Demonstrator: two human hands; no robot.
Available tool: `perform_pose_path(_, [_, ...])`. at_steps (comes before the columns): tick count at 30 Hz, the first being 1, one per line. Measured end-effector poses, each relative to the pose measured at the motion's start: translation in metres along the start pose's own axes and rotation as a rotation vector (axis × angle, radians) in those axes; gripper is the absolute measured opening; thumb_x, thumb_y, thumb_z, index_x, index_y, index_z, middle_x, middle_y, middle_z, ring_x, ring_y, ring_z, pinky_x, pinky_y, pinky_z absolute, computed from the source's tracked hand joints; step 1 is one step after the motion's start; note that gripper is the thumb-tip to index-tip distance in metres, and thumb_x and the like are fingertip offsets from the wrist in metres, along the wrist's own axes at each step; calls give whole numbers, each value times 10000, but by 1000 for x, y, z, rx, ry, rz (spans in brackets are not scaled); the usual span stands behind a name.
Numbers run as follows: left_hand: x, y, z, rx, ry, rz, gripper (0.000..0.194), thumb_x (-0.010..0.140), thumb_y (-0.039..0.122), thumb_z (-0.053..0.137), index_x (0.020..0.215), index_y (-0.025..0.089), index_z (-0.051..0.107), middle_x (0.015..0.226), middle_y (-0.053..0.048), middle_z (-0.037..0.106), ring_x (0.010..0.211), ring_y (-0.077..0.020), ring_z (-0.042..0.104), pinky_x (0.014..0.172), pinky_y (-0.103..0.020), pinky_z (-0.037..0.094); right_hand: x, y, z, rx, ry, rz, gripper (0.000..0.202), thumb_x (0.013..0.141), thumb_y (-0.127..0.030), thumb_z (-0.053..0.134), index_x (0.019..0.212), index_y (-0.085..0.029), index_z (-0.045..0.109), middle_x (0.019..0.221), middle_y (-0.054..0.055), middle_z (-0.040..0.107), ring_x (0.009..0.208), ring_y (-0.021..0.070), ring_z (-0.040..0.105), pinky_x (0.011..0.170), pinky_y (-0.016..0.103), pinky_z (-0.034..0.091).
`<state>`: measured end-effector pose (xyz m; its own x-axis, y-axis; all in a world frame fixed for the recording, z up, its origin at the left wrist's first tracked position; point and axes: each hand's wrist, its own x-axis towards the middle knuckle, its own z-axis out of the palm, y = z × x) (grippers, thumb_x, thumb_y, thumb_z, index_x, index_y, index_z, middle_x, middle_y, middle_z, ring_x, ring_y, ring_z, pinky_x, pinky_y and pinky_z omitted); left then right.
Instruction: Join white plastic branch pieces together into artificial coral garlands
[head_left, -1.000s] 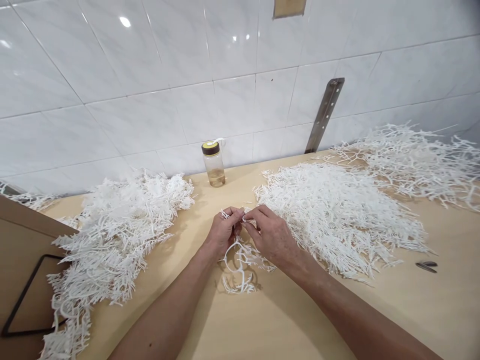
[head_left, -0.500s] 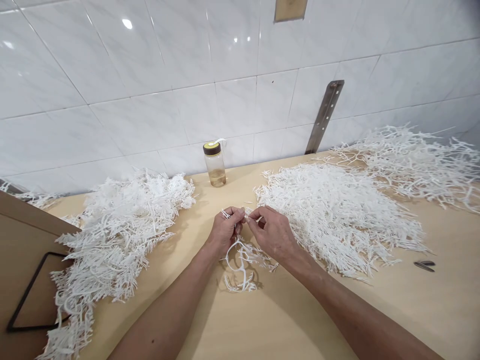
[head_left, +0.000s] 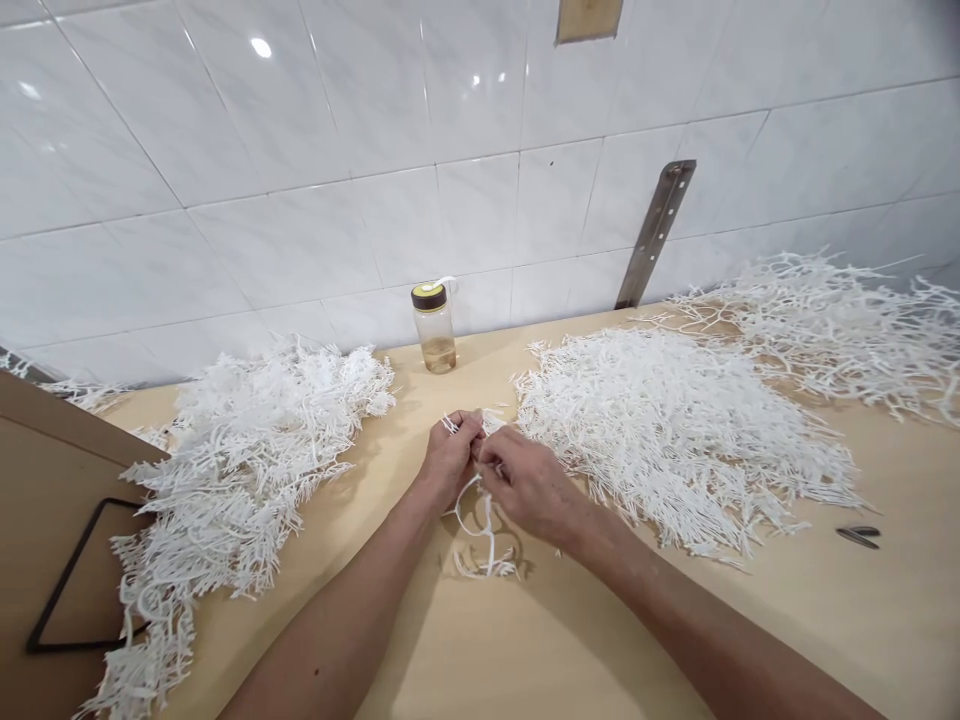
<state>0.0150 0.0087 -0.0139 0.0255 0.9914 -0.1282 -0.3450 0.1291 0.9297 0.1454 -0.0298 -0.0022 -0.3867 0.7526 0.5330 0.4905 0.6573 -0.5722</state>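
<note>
My left hand (head_left: 452, 447) is closed around a white branching plastic sprig (head_left: 489, 530), whose stem curls down below the fingers toward the table. Thin white tips poke out above the left thumb. Right against it, my right hand (head_left: 525, 478) is closed too, its thumb and forefinger pinched at the left fingertips. Whatever lies in that pinch is hidden by the fingers. Close to the right hand lies a wide pile of small white sprigs (head_left: 675, 440). On the left spreads another heap of white branched pieces (head_left: 255, 450).
A lidded bottle (head_left: 435, 330) with some liquid stands by the tiled wall. Small dark snips (head_left: 858, 537) lie at the right. Longer white branches (head_left: 847, 325) are piled far right. A metal bracket (head_left: 656, 235) leans at the wall; a brown box (head_left: 64, 520) stands left.
My right hand has shifted slightly left and down against the left fingers, covering part of the sprig. The view has moved a little; the left hand keeps its grip.
</note>
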Motion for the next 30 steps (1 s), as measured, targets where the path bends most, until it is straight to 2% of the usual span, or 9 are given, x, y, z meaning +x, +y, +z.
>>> perform_pose_path(3, [1, 3, -5, 5, 5, -23, 437, 637, 508, 816, 631, 162, 550, 462, 58, 457, 407, -59, 372, 427, -203, 269, -3, -13, 3, 29, -113, -59, 150, 871, -68, 524, 799, -199, 537, 810, 17, 585, 692, 143, 542, 624, 268, 434])
perform_pose_path(5, [0, 4, -8, -21, -63, -32, 402, 648, 472, 820, 660, 158, 569, 501, 49, 487, 442, -69, 419, 454, -204, 315, -1, -16, -2, 31, -67, -27, 131, 881, -88, 537, 820, -200, 564, 826, 27, 606, 705, 150, 563, 641, 280, 460])
perform_pose_path(11, [1, 3, -11, 41, -190, -35, 329, 691, 431, 780, 653, 148, 616, 553, 8, 552, 401, -46, 357, 400, -214, 167, 12, 16, -55, -164, 314, 100, 111, 917, -229, 553, 879, -200, 653, 832, 58, 674, 631, 157, 598, 627, 308, 517])
perform_pose_path(13, [1, 4, -11, 61, -207, -36, 315, 691, 419, 779, 649, 147, 625, 583, -3, 571, 411, -46, 370, 403, -220, 152, 13, 28, -74, -318, 460, 164, 129, 905, -220, 549, 891, -191, 673, 887, 77, 676, 599, 145, 579, 645, 319, 511])
perform_pose_path(16, [-1, 6, -10, 78, -221, -40, 283, 687, 391, 783, 663, 146, 643, 614, -6, 586, 429, -49, 390, 412, -223, 156, 12, 37, -88, -440, 573, 237, 175, 873, -198, 554, 982, -173, 687, 1010, 114, 659, 602, 142, 570, 644, 327, 499])
perform_pose_path(19, [-2, 6, -9, 89, -227, -45, 272, 674, 376, 793, 675, 142, 653, 636, -5, 595, 434, -46, 394, 421, -224, 154, 11, 34, -83, -298, 479, 270, 168, 882, -242, 557, 961, -177, 690, 950, 87, 691, 599, 140, 589, 617, 298, 490])
perform_pose_path(23, [-4, 7, -7, 117, -221, -21, 308, 678, 413, 793, 668, 145, 641, 552, 20, 533, 419, -44, 348, 434, -230, 133, 12, 25, -61, -92, 136, 343, 203, 897, -338, 553, 900, -197, 700, 813, 36, 730, 600, 152, 617, 604, 287, 470])
perform_pose_path(25, [-5, 8, -6, 133, -224, -21, 333, 683, 440, 789, 660, 150, 627, 486, 39, 470, 411, -48, 322, 439, -232, 128, 12, 22, -54, -46, 34, 360, 225, 902, -355, 539, 873, -210, 709, 781, 15, 732, 577, 144, 597, 602, 287, 454])
perform_pose_path(30, [-7, 11, -4, 126, -254, -24, 381, 662, 482, 799, 669, 146, 618, 527, 27, 499, 424, -46, 334, 443, -230, 127, 11, 23, -50, -1, 20, 365, 189, 860, -301, 556, 756, -220, 692, 666, -19, 690, 542, 131, 551, 574, 266, 425])
